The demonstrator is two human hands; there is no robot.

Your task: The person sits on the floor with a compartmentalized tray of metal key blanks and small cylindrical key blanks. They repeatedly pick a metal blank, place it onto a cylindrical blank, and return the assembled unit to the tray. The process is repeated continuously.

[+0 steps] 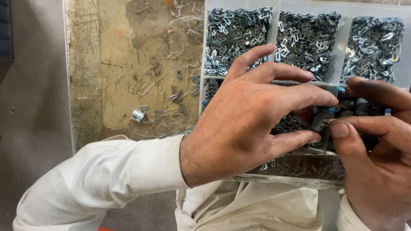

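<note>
- Grey-and-blue small part [322, 117] sits pinched between both my hands, left hand [248, 124] and right hand [376, 141], over the clear compartment tray [274, 30].
- Tray's far compartments brim with metal clips [235, 30]; a few strays [138, 115] lie left of it, ungathered.

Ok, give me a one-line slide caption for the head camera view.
Left hand and right hand pinch a small blue-and-metal part above a clear compartment tray of metal clips.

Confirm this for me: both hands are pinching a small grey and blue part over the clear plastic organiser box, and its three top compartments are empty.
Not quite. The head view shows the three top compartments of the clear plastic organiser box full of small metal clips, not empty. The rest holds: the left hand and right hand pinch a small grey and blue part over it.
</note>
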